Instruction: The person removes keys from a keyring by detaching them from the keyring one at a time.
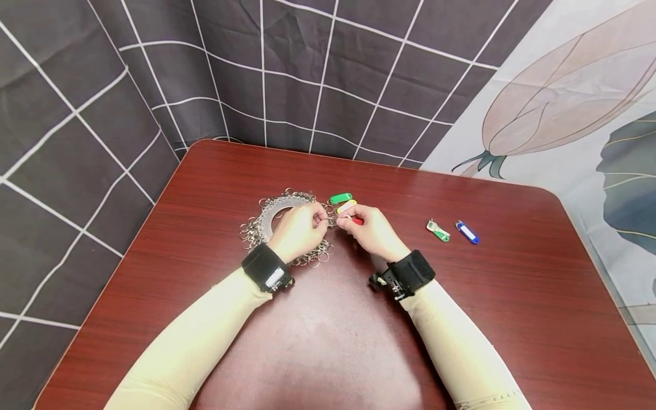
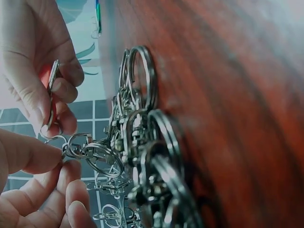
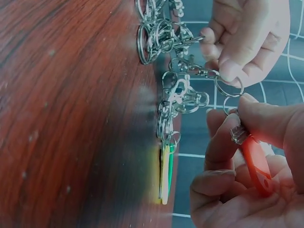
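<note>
Together, both hands meet over the reddish-brown wooden worktop (image 1: pixel 512 296). The left hand (image 1: pixel 299 230) pinches a silver metal key ring (image 3: pixel 228 86) from the heap of silver rings (image 1: pixel 256 225). The right hand (image 1: pixel 373 230) grips a red plastic key tag (image 3: pixel 256 164).

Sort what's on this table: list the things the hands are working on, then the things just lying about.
In hand:
- red key tag, held by the right hand
- small split ring, pinched by the left hand
- pile of metal key rings under the left hand

Lying about:
- green tag and yellow tag by the pile
- second green tag and blue tag, off to the right
</note>
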A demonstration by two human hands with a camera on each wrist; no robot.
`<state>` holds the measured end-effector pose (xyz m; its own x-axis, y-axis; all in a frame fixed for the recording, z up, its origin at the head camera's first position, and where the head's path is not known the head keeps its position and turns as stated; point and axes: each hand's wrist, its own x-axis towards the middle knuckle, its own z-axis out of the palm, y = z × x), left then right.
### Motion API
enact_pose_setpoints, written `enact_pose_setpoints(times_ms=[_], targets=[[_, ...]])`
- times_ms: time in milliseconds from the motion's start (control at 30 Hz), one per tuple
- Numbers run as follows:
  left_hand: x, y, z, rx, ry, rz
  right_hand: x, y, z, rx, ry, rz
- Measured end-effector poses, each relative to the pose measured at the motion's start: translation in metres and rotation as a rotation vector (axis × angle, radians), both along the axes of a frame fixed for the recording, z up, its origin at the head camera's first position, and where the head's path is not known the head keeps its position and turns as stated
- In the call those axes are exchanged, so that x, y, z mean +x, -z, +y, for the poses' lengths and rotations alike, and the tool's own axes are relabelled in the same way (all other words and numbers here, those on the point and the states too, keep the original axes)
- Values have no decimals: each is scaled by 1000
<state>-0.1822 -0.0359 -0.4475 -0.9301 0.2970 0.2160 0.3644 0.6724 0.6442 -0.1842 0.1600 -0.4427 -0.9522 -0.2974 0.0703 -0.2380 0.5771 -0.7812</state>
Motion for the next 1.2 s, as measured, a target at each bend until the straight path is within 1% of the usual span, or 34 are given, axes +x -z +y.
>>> enact_pose_setpoints(times_ms=[133, 300, 467, 667, 800, 867, 1000, 1067, 1200], targets=[[0, 0, 1, 25, 6, 0, -1, 1, 0, -17, -2, -5], [-1, 1, 0, 54, 17, 20, -2, 3, 1, -51, -30, -4], [-3, 2, -1, 60, 22, 9, -3, 5, 0, -82, -52, -8], [-3, 3, -3, 61, 36, -8, -5, 8, 0, -122, -90, 26], [-3, 1, -4, 61, 46, -10, -4, 7, 0, -131, -93, 30], [-4, 0, -4, 65, 51, -24, -3, 6, 0, -126, -86, 20], [-5, -1, -6, 83, 58, -76, -2, 6, -1, -125, -73, -3], [-7, -3, -8, 106, 67, -102, -3, 6, -2, -130, -66, -4], [-11, -1, -13, 163, 103, -159, -4, 9, -4, -140, -72, 15]])
